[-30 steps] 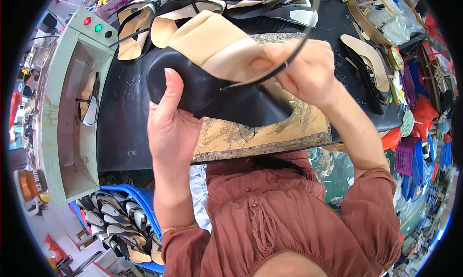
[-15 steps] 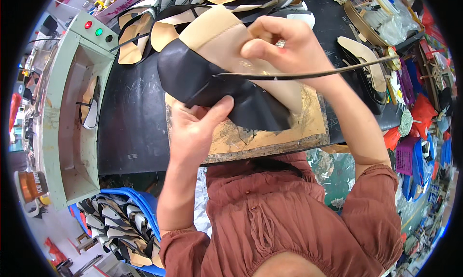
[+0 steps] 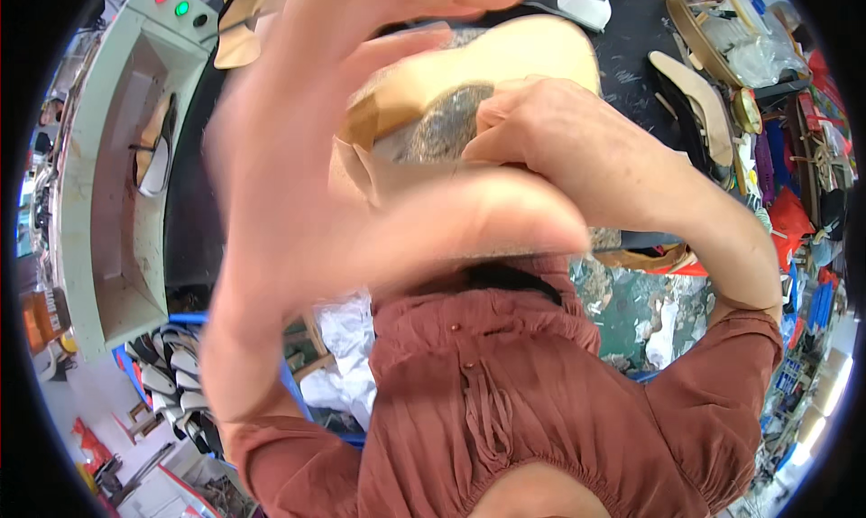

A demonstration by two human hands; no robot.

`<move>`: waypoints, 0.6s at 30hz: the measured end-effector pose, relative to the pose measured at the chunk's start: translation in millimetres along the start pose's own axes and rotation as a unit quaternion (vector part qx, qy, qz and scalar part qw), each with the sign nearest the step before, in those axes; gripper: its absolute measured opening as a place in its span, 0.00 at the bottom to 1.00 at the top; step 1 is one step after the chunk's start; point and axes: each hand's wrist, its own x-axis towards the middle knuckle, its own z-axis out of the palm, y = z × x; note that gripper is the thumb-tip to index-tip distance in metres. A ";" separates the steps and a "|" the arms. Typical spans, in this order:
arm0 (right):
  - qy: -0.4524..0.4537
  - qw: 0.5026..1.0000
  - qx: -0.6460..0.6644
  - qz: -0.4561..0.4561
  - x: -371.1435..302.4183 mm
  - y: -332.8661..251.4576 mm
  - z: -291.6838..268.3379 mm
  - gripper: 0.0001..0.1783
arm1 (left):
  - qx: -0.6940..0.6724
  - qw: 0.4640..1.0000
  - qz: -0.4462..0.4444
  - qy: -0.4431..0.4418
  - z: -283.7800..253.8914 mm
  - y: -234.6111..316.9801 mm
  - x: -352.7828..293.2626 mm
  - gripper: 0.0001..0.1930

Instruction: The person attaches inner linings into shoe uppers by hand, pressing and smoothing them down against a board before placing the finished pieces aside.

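My left hand (image 3: 298,166) is raised close in front of the view, blurred. Its thumb and fingers are spread wide apart with nothing visible between them. Behind it, my right hand (image 3: 550,126) is low over the work board, its fingers curled together at the inner edge of a curved beige shoe piece (image 3: 541,54). What those fingers pinch is hidden. A speckled grey patch of the work board (image 3: 446,126) shows inside the curve. Beside my left palm stands a folded beige flap (image 3: 356,171); whether it belongs to the same piece I cannot tell. My left hand covers much of the work.
A pale green machine box (image 3: 86,184) with lit buttons stands at the left, a shoe upper (image 3: 156,153) inside. Beige and black shoe parts (image 3: 695,103) lie at the right, near a tray of clear plastic bags (image 3: 753,54). Several uppers fill a bin (image 3: 167,374) at lower left.
My left hand has let go of the black and beige shoe upper and come up toward the view, opening. My right hand has moved down; the long dark strap no longer shows.
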 end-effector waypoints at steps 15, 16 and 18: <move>0.100 0.932 -0.330 -0.111 -5.9 66.2 70.4 0.04 | 0.682 0.685 0.199 -0.164 31.3 -123.9 -7.3 0.04; 0.075 0.934 -0.325 -0.127 -26.8 72.5 95.9 0.05 | 0.605 0.757 0.138 -0.206 49.5 -129.8 -10.7 0.04; 0.047 0.939 -0.310 -0.140 -40.0 71.9 114.2 0.06 | 0.571 0.798 0.037 -0.190 42.3 -132.1 -8.8 0.03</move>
